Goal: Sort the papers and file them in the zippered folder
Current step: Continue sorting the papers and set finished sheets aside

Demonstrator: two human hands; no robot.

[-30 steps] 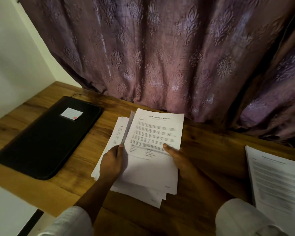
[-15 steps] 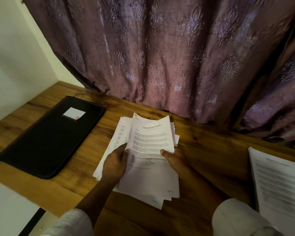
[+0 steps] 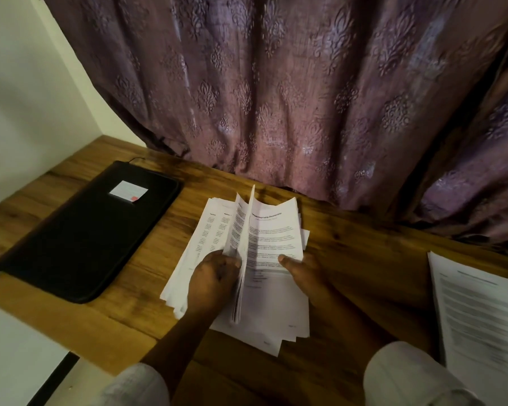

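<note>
Left hand [image 3: 214, 279] grips papers [image 3: 273, 306], right hand [image 3: 302, 273] pinching

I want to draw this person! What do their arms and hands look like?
Both the left hand and right hand are bare: no gloves, rings or watch show. The left sleeve and right sleeve are pale, whitish cloth ending near the elbows, leaving the forearms uncovered.

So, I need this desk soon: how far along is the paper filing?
Early. Done, it seems: one stack of printed pages set apart at the right edge. In hand: the left hand lifts several sheets of the middle pile on edge, while the right hand holds its top page under the thumb. Left: the black zippered folder lies closed, nothing filed yet.
</note>
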